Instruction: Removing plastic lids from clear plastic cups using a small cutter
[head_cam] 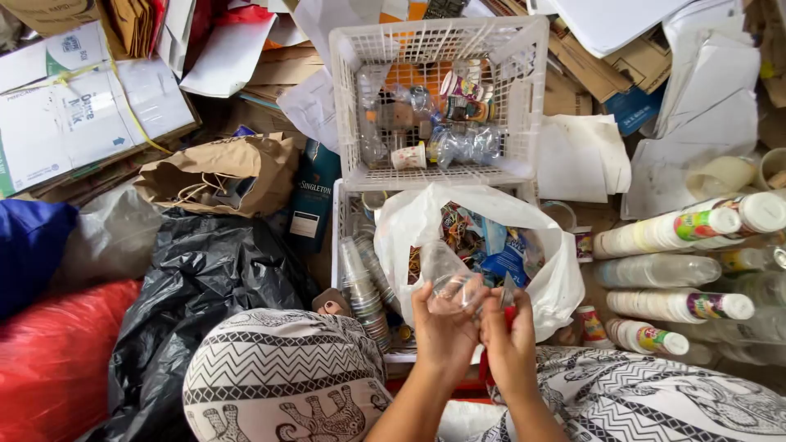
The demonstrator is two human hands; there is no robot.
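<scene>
My left hand [442, 329] grips a crumpled clear plastic cup [449, 278] from below. My right hand [509, 336] pinches the cup's right edge, close beside the left hand. Both hands hover over the near rim of a white plastic bag [409, 219] that stands open and holds mixed wrappers and packaging. The bag sits in a white crate [337, 245], next to a stack of clear cups [360, 288]. My knees in black-and-white patterned fabric [278, 368] frame the bottom of the view.
A white lattice basket [524, 98] with bottles and small cups stands behind the bag. Rows of stacked paper cups [667, 231] lie at right. A black bag [196, 278], a red sack [57, 360] and a brown paper bag [221, 168] are at left. Cardboard and paper pile up at the back.
</scene>
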